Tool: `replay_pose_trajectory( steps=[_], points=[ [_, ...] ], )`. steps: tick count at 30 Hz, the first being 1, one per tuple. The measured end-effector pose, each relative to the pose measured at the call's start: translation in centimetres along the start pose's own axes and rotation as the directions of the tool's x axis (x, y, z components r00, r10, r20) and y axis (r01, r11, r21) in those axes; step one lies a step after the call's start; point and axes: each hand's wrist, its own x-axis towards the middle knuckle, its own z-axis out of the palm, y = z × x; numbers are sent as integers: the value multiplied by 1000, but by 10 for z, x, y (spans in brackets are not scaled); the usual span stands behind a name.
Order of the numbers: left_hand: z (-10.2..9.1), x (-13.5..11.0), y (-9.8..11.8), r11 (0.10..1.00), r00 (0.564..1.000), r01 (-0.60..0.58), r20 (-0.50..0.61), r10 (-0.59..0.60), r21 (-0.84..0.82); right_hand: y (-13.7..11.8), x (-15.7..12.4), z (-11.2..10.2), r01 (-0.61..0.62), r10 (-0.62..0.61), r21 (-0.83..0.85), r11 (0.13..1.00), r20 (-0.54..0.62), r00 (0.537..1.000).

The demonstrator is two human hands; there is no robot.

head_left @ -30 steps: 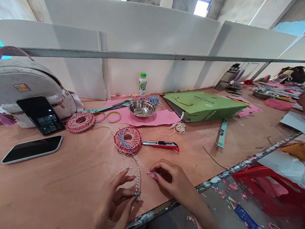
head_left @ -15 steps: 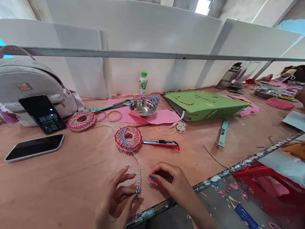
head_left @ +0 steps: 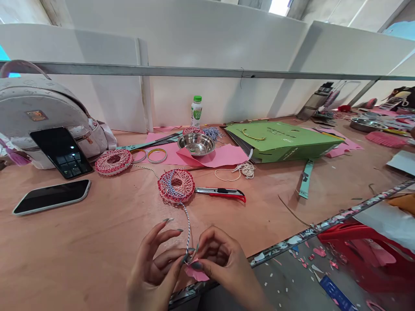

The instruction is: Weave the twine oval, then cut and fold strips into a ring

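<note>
Near the table's front edge, my left hand [head_left: 160,263] pinches the end of a blue-and-white twisted cord [head_left: 188,222] between thumb and index finger, its other fingers raised. The cord runs up to a pink-and-red wound ring [head_left: 167,192] with blue-and-white strands across its left part. My right hand [head_left: 222,263] pinches a small scrap of pink paper [head_left: 197,273] right beside the cord's end. Whether paper and cord touch is hidden by the fingertips. A red utility knife [head_left: 222,192] lies just right of the ring.
A second wound ring [head_left: 113,162], tape rolls [head_left: 157,156], a metal bowl [head_left: 201,151] and a green box [head_left: 285,140] stand farther back. Two phones [head_left: 53,197] and a pale backpack [head_left: 42,112] are at left. The table edge [head_left: 282,242] runs diagonally at right.
My right hand has moved left and slightly down with the pink paper, up to the cord's end in my left hand. My left hand keeps its pinch, and the view has shifted slightly.
</note>
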Motion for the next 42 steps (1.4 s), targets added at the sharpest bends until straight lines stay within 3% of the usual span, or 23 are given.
replay_pose_trajectory(
  steps=[5, 17, 20, 23, 28, 34, 38, 42],
  points=[
    [3, 0, -1, 999, 1000, 1, 0, -1, -35, 3, -1, 7, 15, -10, 83, 996, -63, 998],
    [5, -6, 0, 999, 999, -45, 8, 45, -26, 11, 4, 12, 88, -94, -48, 995, -170, 981],
    [4, -6, -2, 999, 999, -45, 1, 45, -4, 8, 2, 12, 78, -87, -76, 994, -130, 988],
    [3, -5, -2, 999, 1000, -19, -14, 19, -29, 0, -1, 6, 106, -129, -248, 963, -78, 989],
    [5, -4, -1, 997, 1000, 18, 12, -18, -79, -19, -3, -9, 353, -391, -497, 793, 30, 920],
    [6, -6, -3, 999, 997, 24, 68, -20, -47, -56, 20, -3, 456, -471, -634, 624, 159, 867],
    [6, -5, -4, 1000, 997, -26, 69, 26, 4, -64, 38, 14, 453, -434, -624, 637, 194, 880],
    [3, -3, -6, 1000, 996, 10, 86, -10, -6, -55, 45, 23, 411, -423, -598, 688, 129, 897]
  ],
)
